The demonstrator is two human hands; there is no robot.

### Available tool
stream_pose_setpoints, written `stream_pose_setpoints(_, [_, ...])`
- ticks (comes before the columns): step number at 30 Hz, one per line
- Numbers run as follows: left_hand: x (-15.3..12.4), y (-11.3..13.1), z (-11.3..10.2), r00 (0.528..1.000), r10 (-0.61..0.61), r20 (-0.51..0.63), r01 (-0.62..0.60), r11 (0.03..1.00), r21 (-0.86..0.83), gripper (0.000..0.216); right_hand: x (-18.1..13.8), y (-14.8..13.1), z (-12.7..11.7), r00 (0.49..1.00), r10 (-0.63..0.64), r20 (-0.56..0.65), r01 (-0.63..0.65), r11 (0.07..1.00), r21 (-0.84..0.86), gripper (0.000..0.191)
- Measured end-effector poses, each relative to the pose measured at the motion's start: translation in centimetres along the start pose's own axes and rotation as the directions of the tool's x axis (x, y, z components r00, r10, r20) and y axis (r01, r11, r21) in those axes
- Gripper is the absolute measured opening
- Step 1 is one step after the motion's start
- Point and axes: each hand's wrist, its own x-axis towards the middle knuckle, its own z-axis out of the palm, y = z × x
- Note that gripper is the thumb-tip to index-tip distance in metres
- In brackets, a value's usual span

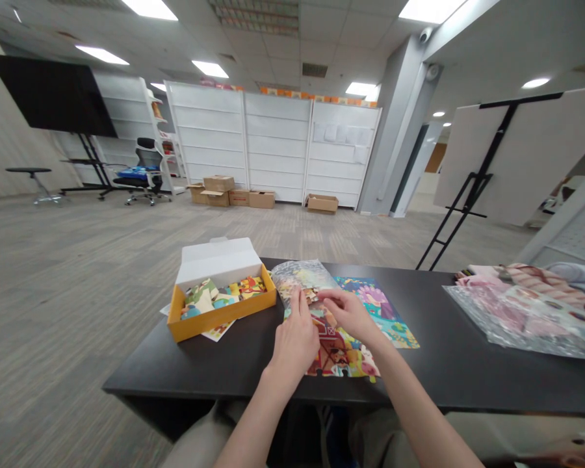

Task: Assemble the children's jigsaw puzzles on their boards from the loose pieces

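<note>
A partly joined jigsaw puzzle (327, 348) showing a red barn and farm animals lies on the black table in front of me. My left hand (296, 338) rests on its left side, fingers stretched forward and close together. From the right, my right hand (351, 315) reaches over the puzzle with bent fingers, closed at the edge of a small puzzle piece (311, 296) near the top. The hands partly cover the puzzle. Just behind them lies a clear plastic bag (305, 273). A blue picture sheet (392, 318) with a pink figure lies right of the puzzle, partly under my right hand.
A yellow box (229, 314) with its white lid up holds several puzzle pieces (202, 298) on the left, over a printed sheet (219, 331). Clear plastic packaging (521, 318) with pink fabric lies on the right of the black table (433, 364). Its front edge is close to my legs.
</note>
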Motion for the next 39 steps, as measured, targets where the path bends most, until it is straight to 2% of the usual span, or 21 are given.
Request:
stream_pose_setpoints(3, [-0.3,0.3,-0.5,0.998,-0.029,-0.05,0.027,0.999,-0.042,0.065,-1.0,-0.2,-3.8,1.0,-0.013,-0.016,0.008,0.957,-0.29,0.023])
stream_pose_setpoints(5, [-0.5,0.6,-0.7,0.996,-0.002,-0.092,-0.006,0.996,-0.09,0.055,-1.6,0.6,-6.0,0.998,0.033,-0.049,-0.053,0.876,-0.48,0.02])
stream_pose_setpoints(7, [-0.9,0.9,-0.8,0.991,0.098,-0.092,-0.111,0.982,-0.15,0.041,-2.2,1.7,-7.4,0.992,0.125,-0.022,-0.112,0.786,-0.608,0.017])
stream_pose_setpoints(9, [-1.2,1.1,-0.6,0.971,0.237,-0.035,-0.239,0.948,-0.211,0.029,-2.8,2.8,-7.9,0.987,0.16,-0.004,-0.126,0.763,-0.634,0.018])
stream_pose_setpoints(10, [-1.4,1.2,-0.5,0.955,0.298,0.005,-0.289,0.929,-0.233,0.03,-3.1,3.1,-7.9,0.988,0.156,0.004,-0.12,0.774,-0.622,0.019])
stream_pose_setpoints(12, [-1.6,1.3,-0.1,0.928,0.362,0.084,-0.332,0.909,-0.252,0.049,-3.8,3.1,-7.5,0.991,0.134,0.019,-0.098,0.81,-0.578,0.021])
stream_pose_setpoints(15, [-1.6,1.6,0.6,0.923,0.354,0.152,-0.313,0.919,-0.241,0.068,-4.4,1.9,-6.5,0.99,0.11,0.088,-0.05,0.857,-0.513,0.017])
stream_pose_setpoints(20, [-1.1,1.9,1.6,0.945,0.288,0.154,-0.252,0.943,-0.215,0.061,-4.5,0.2,-4.7,0.974,0.079,0.213,0.012,0.918,-0.396,0.019])
stream_pose_setpoints(23, [-0.8,2.1,1.8,0.949,0.277,0.151,-0.239,0.944,-0.227,0.052,-4.2,0.5,-4.2,0.969,0.06,0.239,0.017,0.951,-0.307,0.02])
stream_pose_setpoints(25, [-0.7,2.0,1.9,0.949,0.282,0.143,-0.24,0.937,-0.255,0.049,-4.1,0.9,-4.1,0.968,0.069,0.241,0.008,0.952,-0.306,0.02])
stream_pose_setpoints(29, [-0.8,1.6,1.8,0.951,0.277,0.139,-0.219,0.919,-0.329,0.057,-4.0,1.2,-3.8,0.959,0.106,0.264,-0.013,0.944,-0.331,0.027])
stream_pose_setpoints(33, [-1.1,0.9,1.7,0.952,0.277,0.126,-0.216,0.906,-0.364,0.063,-4.0,0.8,-3.5,0.947,0.093,0.308,-0.005,0.962,-0.275,0.04])
stream_pose_setpoints(36, [-1.4,0.4,1.4,0.945,0.307,0.114,-0.241,0.887,-0.393,0.061,-3.9,0.7,-3.5,0.94,0.058,0.336,0.002,0.984,-0.178,0.04])
stream_pose_setpoints(39, [-1.7,-0.4,1.1,0.949,0.301,0.096,-0.243,0.889,-0.387,0.062,-3.8,0.8,-4.0,0.944,0.052,0.326,-0.032,0.997,-0.065,0.032])
